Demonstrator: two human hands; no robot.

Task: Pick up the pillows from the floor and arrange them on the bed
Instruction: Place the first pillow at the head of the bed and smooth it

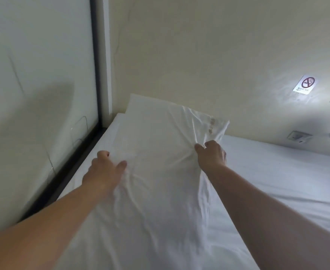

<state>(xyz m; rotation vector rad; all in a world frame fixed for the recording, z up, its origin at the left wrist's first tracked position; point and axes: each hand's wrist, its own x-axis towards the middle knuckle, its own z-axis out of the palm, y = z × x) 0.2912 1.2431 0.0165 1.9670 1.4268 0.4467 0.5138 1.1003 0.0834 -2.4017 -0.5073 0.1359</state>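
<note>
Progress looks decent so far: one white pillow (pixel 156 152) is already up on the bed (pixel 277 182), lying lengthwise along the side by the glass partition (pixel 39 94), with its far end reaching the head wall (pixel 199 55). There might be a second pillow tucked flat under it at the head end (hard to say, it's all white on white). The floor isn't in view, so no clue how many are left down there. Left hand (pixel 103 168) rests on the near left part of the pillow, fingers loosely curled and pressing the cover rather than gripping it. Right hand (pixel 211 154) is clenched, its grip bunching a fistful of pillowcase near the right edge, so my guess is it's being tugged square into place.
</note>
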